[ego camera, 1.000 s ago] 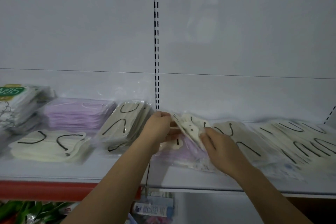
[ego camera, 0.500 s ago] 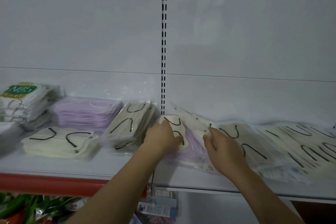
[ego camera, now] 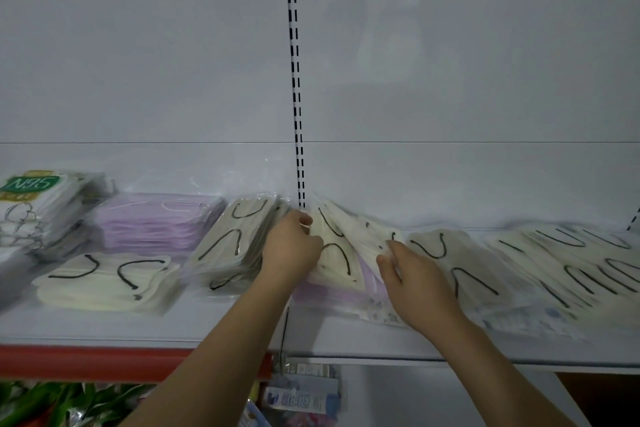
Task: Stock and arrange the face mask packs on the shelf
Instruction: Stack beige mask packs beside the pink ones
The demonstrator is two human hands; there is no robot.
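Note:
A cream face mask pack with black ear loops leans at the middle of the white shelf, lying over a purple mask pack. My left hand grips the cream pack's left edge with curled fingers. My right hand pinches the pack's right edge. To the left stands a tilted stack of cream packs. More cream packs fan out to the right.
Purple mask packs and N95 packs sit at the left, with a flat cream pack in front. A slotted upright runs up the white back wall. Below the shelf's red edge strip lie other goods.
Both hands have lowered the cream pack from a lifted tilt down onto the purple pack and shifted it left toward the tilted stack. The camera view has panned slightly left.

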